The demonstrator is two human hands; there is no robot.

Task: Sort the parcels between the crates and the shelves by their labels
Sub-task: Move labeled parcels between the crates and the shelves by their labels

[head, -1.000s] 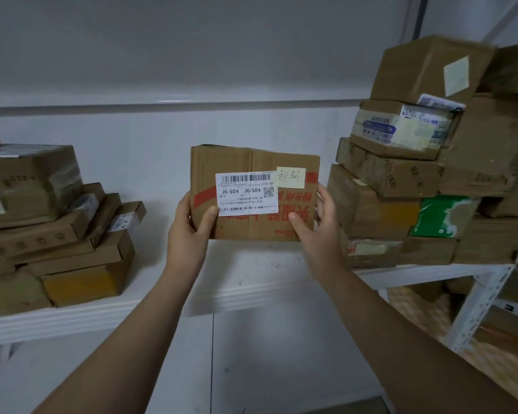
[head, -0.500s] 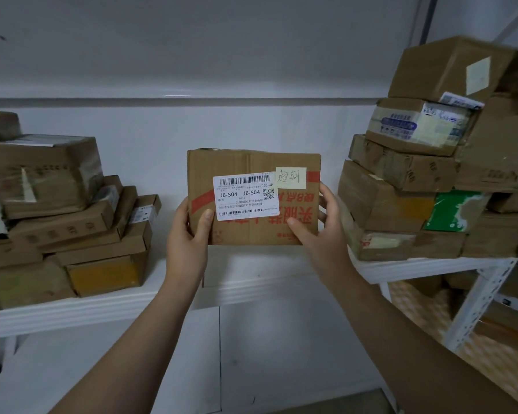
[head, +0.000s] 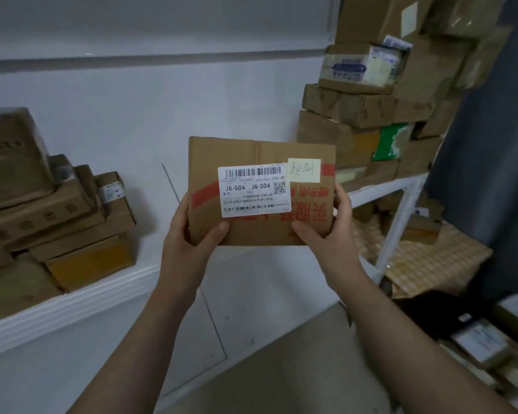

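A flat brown cardboard parcel (head: 245, 153) is held up in front of me, clear of the shelf. It carries a white label reading J6-S04 and a small yellow handwritten note at its upper right. My left hand (head: 189, 234) grips its lower left corner, thumb across the front. My right hand (head: 326, 231) grips the lower right corner, thumb on the front and fingers behind. The white shelf (head: 72, 303) runs along the wall below and behind the parcel.
Stacked cardboard boxes (head: 57, 222) sit on the shelf at left. A taller pile of boxes (head: 368, 103) fills the shelf at right, one green packet among them. More parcels (head: 485, 342) lie low at the right. A dark panel (head: 491, 174) stands at the right edge.
Both hands have drawn the parcel back off the shelf and a little lower and right. The view has dropped and turned right, showing floor and parcels at lower right.
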